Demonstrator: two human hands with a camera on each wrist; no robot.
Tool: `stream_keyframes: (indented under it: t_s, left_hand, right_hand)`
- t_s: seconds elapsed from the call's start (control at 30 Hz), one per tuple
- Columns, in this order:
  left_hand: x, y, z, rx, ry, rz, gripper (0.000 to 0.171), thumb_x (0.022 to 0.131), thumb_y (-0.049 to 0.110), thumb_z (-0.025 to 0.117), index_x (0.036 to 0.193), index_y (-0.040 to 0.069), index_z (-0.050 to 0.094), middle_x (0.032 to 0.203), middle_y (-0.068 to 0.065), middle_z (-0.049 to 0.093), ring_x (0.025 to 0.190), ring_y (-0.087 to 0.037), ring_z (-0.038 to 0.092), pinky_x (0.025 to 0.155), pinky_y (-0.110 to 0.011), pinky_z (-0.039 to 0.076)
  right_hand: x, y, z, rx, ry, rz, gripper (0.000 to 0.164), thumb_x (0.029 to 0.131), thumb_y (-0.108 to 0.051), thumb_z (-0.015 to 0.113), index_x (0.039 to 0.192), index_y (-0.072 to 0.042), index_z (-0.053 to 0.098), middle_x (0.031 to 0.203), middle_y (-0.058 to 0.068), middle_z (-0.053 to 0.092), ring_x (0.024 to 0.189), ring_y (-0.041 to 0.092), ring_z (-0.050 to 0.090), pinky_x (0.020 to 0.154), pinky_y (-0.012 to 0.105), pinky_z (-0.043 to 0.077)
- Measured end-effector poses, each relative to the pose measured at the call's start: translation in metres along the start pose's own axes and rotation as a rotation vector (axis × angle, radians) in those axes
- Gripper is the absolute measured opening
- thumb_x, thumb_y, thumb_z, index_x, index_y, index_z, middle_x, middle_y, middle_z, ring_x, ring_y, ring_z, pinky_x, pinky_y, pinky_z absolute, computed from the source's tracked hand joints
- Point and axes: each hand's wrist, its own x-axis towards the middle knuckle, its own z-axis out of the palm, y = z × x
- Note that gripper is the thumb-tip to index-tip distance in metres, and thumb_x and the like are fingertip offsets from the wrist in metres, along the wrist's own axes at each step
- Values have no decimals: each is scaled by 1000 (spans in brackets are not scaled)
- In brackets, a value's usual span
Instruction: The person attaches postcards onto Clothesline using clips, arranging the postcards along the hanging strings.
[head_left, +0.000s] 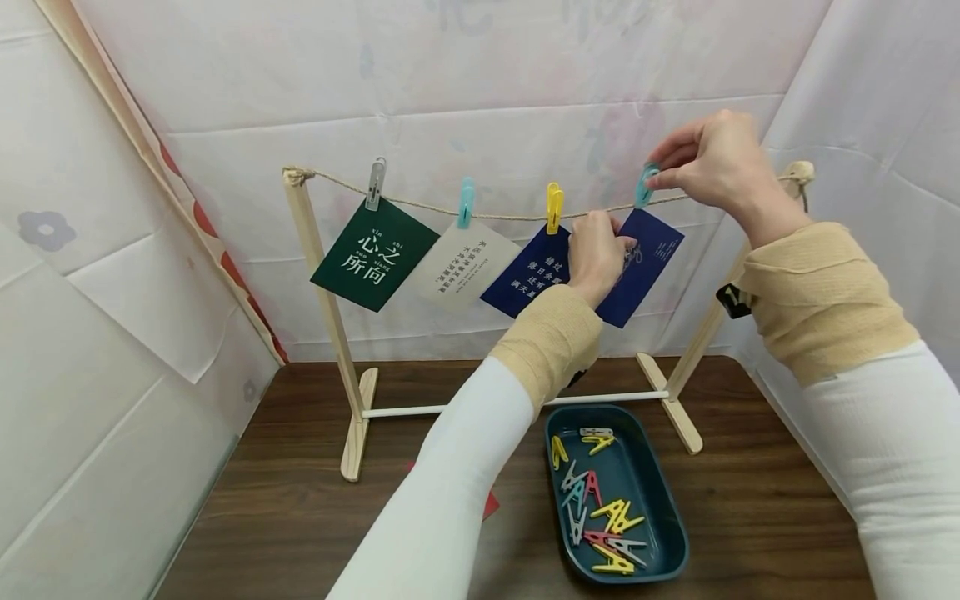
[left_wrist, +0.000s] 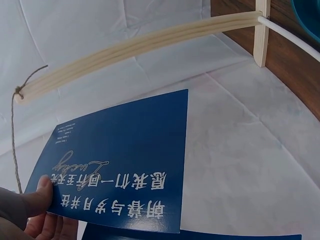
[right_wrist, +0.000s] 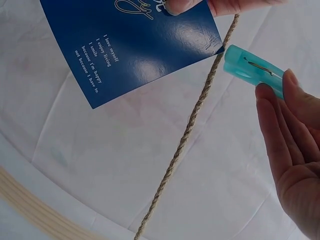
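Between thumb and fingers, my left hand point(head_left: 597, 254) pinches the edge of a dark blue card point(head_left: 643, 262) with white and gold lettering. The card's upper corner lies against the twine point(right_wrist: 186, 132). My right hand point(head_left: 723, 167) pinches a light blue clothespin point(right_wrist: 255, 70) by its handle end, its nose right at that corner in the right wrist view. To the left, another blue card point(head_left: 517, 279) hangs from a yellow clothespin point(head_left: 554, 208); my left hand overlaps it in the head view.
A green card point(head_left: 375, 258) and a cream card point(head_left: 465, 262) hang farther left. The wooden frame point(head_left: 322, 283) holds the twine. In front stands a dark teal tray point(head_left: 675, 533) of several clothespins. A red item point(head_left: 491, 505) lies partly behind my left sleeve.
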Motion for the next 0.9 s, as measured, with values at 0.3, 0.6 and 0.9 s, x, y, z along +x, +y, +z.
stream_keyframes:
  t_s: [0.3, 0.6, 0.9]
  left_hand:
    - [2, 0, 0, -3, 2, -4, 7, 78, 19, 68, 79, 12, 68, 78, 3, 64, 65, -6, 57, 54, -18, 42]
    - [3, -1, 0, -15, 0, -5, 8, 78, 20, 68, 80, 12, 69, 77, 3, 64, 64, -6, 56, 54, -18, 42]
    - [1, -4, 2, -43, 3, 16, 7, 78, 18, 68, 80, 11, 69, 73, 4, 63, 60, -4, 54, 52, -17, 40]
  right_hand:
    - [3, 0, 3, -18, -29, -2, 31, 75, -21, 72, 98, -1, 66, 85, 7, 67, 56, -13, 50, 69, 25, 42]
    - [3, 6, 2, -27, -60, -20, 30, 75, -20, 72, 97, -1, 66, 83, 7, 68, 56, -12, 52, 61, 18, 40]
    - [6, 9, 3, 7, -104, -19, 32, 74, -18, 72, 98, 2, 65, 85, 11, 67, 56, -8, 55, 53, 14, 41]
